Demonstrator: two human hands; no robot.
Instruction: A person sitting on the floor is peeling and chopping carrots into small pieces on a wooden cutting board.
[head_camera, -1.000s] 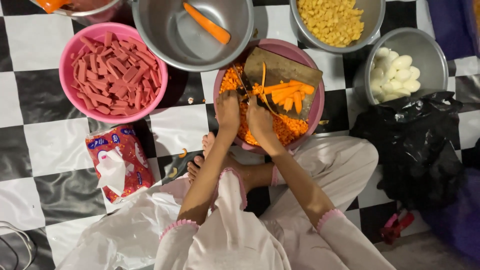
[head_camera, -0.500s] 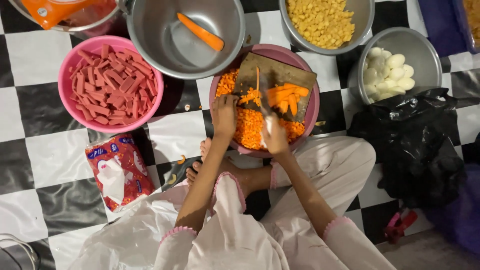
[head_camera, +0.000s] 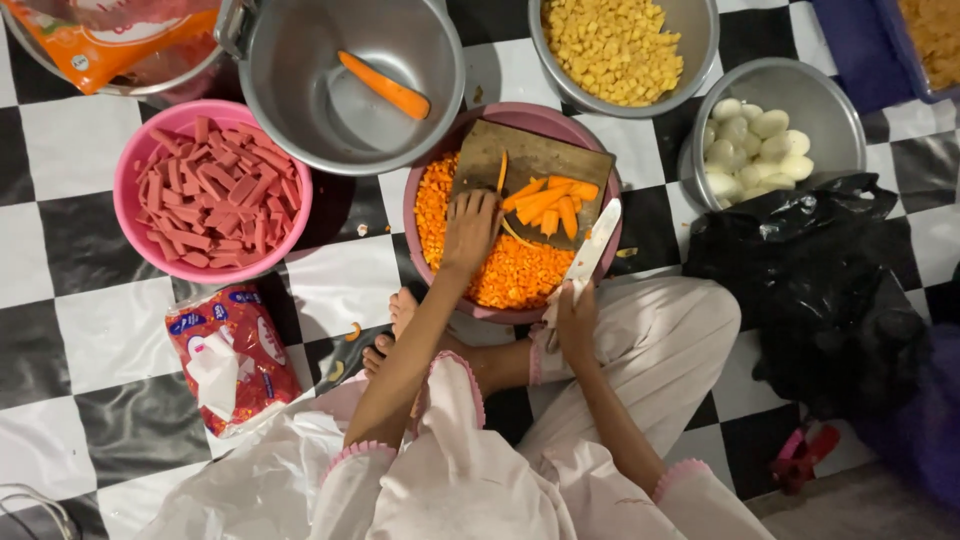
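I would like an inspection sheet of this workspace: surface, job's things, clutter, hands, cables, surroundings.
Surface: checkered black-and-white floor.
Job's things: wooden cutting board with carrot sticks, resting on a pink basin of diced carrot; knife.
Clutter: red-and-white packet; black plastic bag.
Hands: left hand rests on the board's edge; right hand grips the knife.
Cables: thin wire at lower left corner.
Surroundings: pink bowl of sausage strips; metal pot with one carrot; bowl of yellow cubes; bowl of peeled eggs.

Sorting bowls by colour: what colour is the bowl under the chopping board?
Pink plastic bowl, clearest in the head view.
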